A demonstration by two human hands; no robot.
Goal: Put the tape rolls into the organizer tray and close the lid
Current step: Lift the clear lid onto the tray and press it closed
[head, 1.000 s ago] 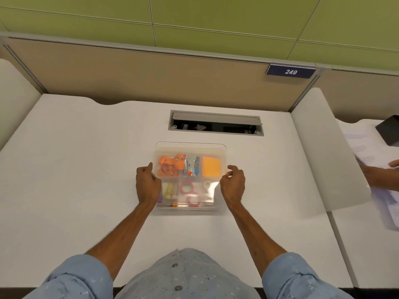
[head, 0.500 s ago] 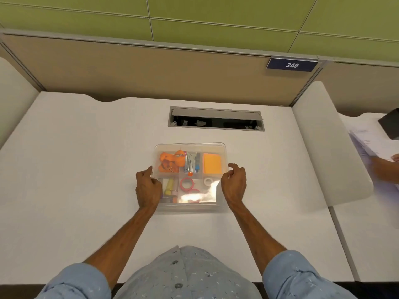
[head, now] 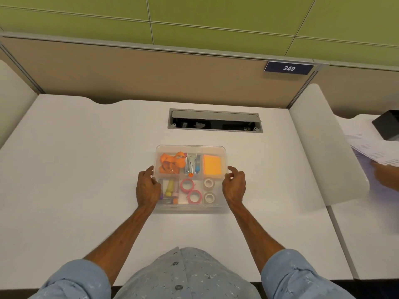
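Note:
A clear organizer tray point(head: 191, 147) sits mid-desk with its transparent lid lying flat on top. Through the lid I see two pink tape rolls point(head: 187, 184) in the front middle compartment and two white tape rolls point(head: 208, 183) in the front right one. Other compartments hold orange clips, a stapler, orange sticky notes and markers. My left hand point(head: 148, 187) grips the lid's left edge. My right hand point(head: 234, 185) grips its right edge, fingers curled against the side.
An open cable slot point(head: 216, 121) lies behind the tray. A white divider panel point(head: 323, 152) bounds the desk on the right. Beyond it another person's hand point(head: 386, 175) rests on papers point(head: 371, 147) near a black box point(head: 388, 126).
The lid was tilted up at the front with glare on it; it has come down flat on the tray. Both hands have stayed at its sides.

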